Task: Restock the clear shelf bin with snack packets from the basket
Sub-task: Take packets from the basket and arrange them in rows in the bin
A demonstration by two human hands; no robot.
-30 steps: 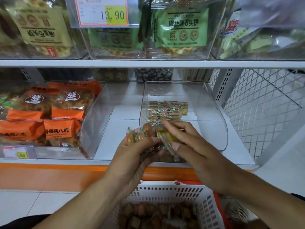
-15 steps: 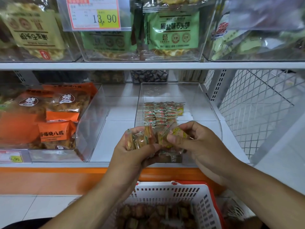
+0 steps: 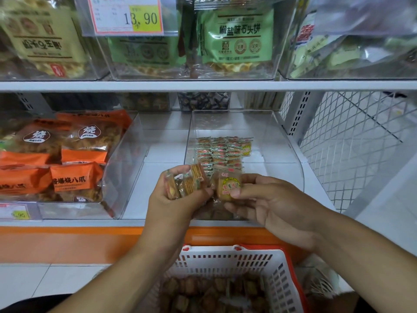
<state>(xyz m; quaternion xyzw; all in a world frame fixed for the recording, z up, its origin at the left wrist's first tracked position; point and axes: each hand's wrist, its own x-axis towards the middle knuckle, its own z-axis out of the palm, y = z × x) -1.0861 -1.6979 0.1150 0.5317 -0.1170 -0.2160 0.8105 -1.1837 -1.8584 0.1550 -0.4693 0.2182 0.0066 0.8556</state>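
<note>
A clear shelf bin [image 3: 282,154] stands on the lower shelf with neat rows of small cracker packets [image 3: 222,150] lying at its middle. My left hand [image 3: 173,199] grips a bunch of small snack packets [image 3: 185,182] in front of the bin's near wall. My right hand [image 3: 270,204] pinches one packet [image 3: 228,185] with a yellow round label between thumb and fingers, right beside the bunch. Below, a white basket with a red rim [image 3: 228,260] holds several more brown packets [image 3: 214,292].
Another clear bin [image 3: 126,159] at the left holds orange snack bags [image 3: 74,175]. The upper shelf [image 3: 203,85] carries bins of green and beige bags and a price tag [image 3: 126,15]. A wire mesh panel [image 3: 352,150] closes the right side. White floor tiles lie below.
My right hand has pulled one yellow-labelled packet out of the bunch in my left hand and turned it face up. Both hands stayed in front of the bin.
</note>
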